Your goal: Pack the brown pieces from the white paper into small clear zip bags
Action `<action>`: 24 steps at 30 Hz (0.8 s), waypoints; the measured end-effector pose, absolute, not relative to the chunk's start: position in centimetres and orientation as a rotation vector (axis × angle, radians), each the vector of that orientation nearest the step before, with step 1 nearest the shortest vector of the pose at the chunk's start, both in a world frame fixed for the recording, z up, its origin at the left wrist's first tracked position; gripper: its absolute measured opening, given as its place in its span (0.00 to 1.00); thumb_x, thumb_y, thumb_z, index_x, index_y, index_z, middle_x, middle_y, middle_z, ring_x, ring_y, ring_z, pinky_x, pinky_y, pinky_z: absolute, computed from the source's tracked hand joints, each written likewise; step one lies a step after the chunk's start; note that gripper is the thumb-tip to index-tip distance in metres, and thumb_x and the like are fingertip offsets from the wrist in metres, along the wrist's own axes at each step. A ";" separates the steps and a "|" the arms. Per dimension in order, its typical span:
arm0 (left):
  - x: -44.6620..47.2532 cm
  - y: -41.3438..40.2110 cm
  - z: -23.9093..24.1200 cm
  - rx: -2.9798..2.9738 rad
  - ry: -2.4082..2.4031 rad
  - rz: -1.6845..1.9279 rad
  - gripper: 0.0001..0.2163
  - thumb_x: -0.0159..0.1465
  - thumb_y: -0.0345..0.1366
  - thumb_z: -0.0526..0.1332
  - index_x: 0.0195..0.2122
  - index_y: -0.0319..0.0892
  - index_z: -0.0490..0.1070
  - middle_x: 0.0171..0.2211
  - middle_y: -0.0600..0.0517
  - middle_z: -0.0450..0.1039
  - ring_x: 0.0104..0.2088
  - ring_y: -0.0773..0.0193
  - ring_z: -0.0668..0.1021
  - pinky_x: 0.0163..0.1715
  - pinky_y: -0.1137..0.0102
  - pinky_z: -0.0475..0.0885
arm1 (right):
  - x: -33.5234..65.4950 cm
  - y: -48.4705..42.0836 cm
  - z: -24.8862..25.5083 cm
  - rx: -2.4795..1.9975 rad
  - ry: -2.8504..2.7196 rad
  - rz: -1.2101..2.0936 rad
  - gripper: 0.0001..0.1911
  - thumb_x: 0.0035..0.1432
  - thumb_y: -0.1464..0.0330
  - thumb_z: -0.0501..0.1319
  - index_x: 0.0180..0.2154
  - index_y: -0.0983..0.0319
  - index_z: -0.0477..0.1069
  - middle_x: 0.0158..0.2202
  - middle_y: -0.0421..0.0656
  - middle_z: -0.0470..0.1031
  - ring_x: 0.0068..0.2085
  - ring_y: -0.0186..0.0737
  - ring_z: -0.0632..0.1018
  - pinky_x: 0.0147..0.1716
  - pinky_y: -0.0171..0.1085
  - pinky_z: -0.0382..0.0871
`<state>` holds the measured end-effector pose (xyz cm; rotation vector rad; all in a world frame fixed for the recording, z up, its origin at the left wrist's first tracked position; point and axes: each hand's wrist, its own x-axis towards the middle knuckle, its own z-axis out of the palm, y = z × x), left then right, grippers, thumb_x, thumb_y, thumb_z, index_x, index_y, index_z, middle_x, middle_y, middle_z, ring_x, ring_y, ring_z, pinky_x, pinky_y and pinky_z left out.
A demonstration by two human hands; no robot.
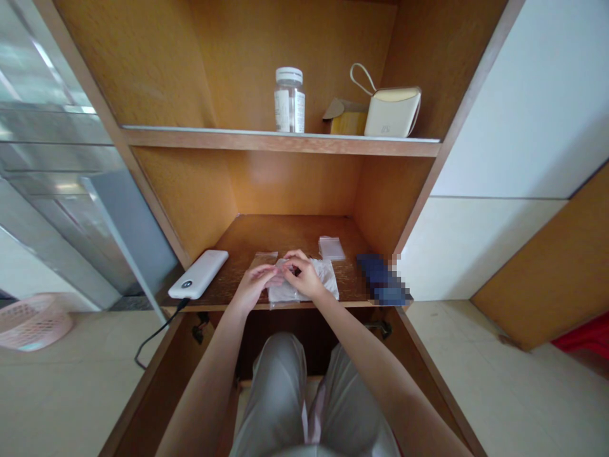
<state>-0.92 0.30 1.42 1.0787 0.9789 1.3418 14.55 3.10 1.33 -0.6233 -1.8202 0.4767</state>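
My left hand (257, 284) and my right hand (303, 277) meet over the front of the lower shelf, fingers bent into pinches. Between their fingertips is a small clear plastic bag (280, 271), partly covered by the fingers. Beneath them lies a whitish, crumpled cloth-like piece (327, 277) with clear plastic over its left part. Another flat clear bag (264, 258) rests just behind my left hand. Farther back and to the right sits a small stack of clear square bags (332, 248).
A white power bank (198, 274) with a black cable (159, 333) lies at the shelf's left. At the right edge is a dark blue, pixelated item (383, 279). The upper shelf (285, 141) carries a clear jar (289, 101), a yellow box (349, 119) and a cream case (392, 113).
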 end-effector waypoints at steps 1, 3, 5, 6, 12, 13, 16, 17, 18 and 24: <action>-0.9 0.3 1.4 1.087 0.978 1.335 0.13 0.46 0.39 0.70 0.29 0.38 0.75 0.28 0.49 0.77 0.27 0.60 0.79 0.37 0.62 0.74 | 14.6 3.1 1.3 -0.614 -1.823 0.476 0.05 0.55 0.69 0.58 0.29 0.60 0.72 0.38 0.44 0.69 0.44 0.37 0.71 0.45 0.38 0.66; -0.9 0.3 1.5 1.107 0.975 1.315 0.12 0.46 0.39 0.70 0.29 0.38 0.75 0.28 0.49 0.77 0.28 0.60 0.79 0.37 0.62 0.74 | 14.6 3.2 1.2 -0.596 -1.828 0.478 0.05 0.55 0.69 0.58 0.30 0.61 0.72 0.39 0.44 0.68 0.45 0.37 0.71 0.46 0.39 0.66; -0.9 0.3 1.5 1.128 0.968 1.289 0.11 0.47 0.39 0.69 0.29 0.38 0.76 0.29 0.49 0.78 0.28 0.60 0.79 0.38 0.63 0.73 | 14.6 3.3 1.1 -0.591 -1.834 0.480 0.05 0.55 0.69 0.58 0.29 0.61 0.72 0.39 0.44 0.68 0.45 0.37 0.71 0.46 0.38 0.66; -0.9 0.3 1.5 1.132 0.965 1.282 0.11 0.48 0.39 0.69 0.29 0.38 0.76 0.29 0.49 0.77 0.29 0.60 0.79 0.38 0.63 0.73 | 14.6 3.3 1.0 -0.591 -1.837 0.482 0.05 0.55 0.70 0.58 0.29 0.61 0.72 0.39 0.44 0.68 0.45 0.37 0.71 0.46 0.38 0.66; -0.9 0.3 1.6 1.117 0.951 1.304 0.10 0.47 0.39 0.69 0.27 0.38 0.75 0.28 0.50 0.77 0.28 0.61 0.78 0.37 0.64 0.74 | 14.6 3.3 1.0 -0.586 -1.836 0.483 0.05 0.54 0.69 0.59 0.29 0.61 0.72 0.39 0.44 0.69 0.45 0.37 0.72 0.45 0.38 0.66; -0.9 0.3 1.6 1.121 0.953 1.305 0.10 0.47 0.39 0.69 0.27 0.38 0.75 0.28 0.50 0.77 0.29 0.61 0.78 0.37 0.64 0.74 | 14.6 3.3 1.0 -0.590 -1.837 0.485 0.05 0.54 0.68 0.59 0.29 0.61 0.72 0.39 0.44 0.69 0.45 0.37 0.72 0.45 0.38 0.66; -1.0 0.3 1.5 1.140 0.962 1.304 0.11 0.47 0.39 0.69 0.28 0.38 0.74 0.30 0.50 0.77 0.31 0.61 0.79 0.39 0.64 0.74 | 14.6 3.2 1.1 -0.593 -1.849 0.489 0.05 0.54 0.67 0.60 0.29 0.60 0.73 0.39 0.44 0.69 0.44 0.37 0.72 0.45 0.38 0.66; -1.0 0.3 1.5 1.147 0.962 1.304 0.11 0.47 0.39 0.69 0.29 0.39 0.74 0.30 0.50 0.77 0.31 0.61 0.79 0.39 0.64 0.73 | 14.5 3.2 1.1 -0.589 -1.851 0.488 0.05 0.55 0.67 0.60 0.29 0.60 0.73 0.39 0.44 0.69 0.44 0.37 0.72 0.45 0.38 0.66; -1.0 0.3 1.5 1.153 0.962 1.305 0.11 0.47 0.39 0.69 0.29 0.39 0.74 0.30 0.50 0.77 0.32 0.61 0.79 0.39 0.64 0.73 | 14.5 3.2 1.1 -0.583 -1.853 0.485 0.05 0.55 0.67 0.60 0.29 0.60 0.73 0.39 0.44 0.70 0.44 0.36 0.72 0.45 0.38 0.66; -1.1 0.4 1.2 1.137 0.958 1.336 0.12 0.47 0.39 0.69 0.29 0.38 0.74 0.30 0.50 0.77 0.31 0.61 0.79 0.39 0.63 0.74 | 14.5 3.1 1.2 -0.552 -1.850 0.478 0.06 0.56 0.67 0.59 0.30 0.60 0.73 0.38 0.43 0.70 0.43 0.36 0.72 0.44 0.37 0.67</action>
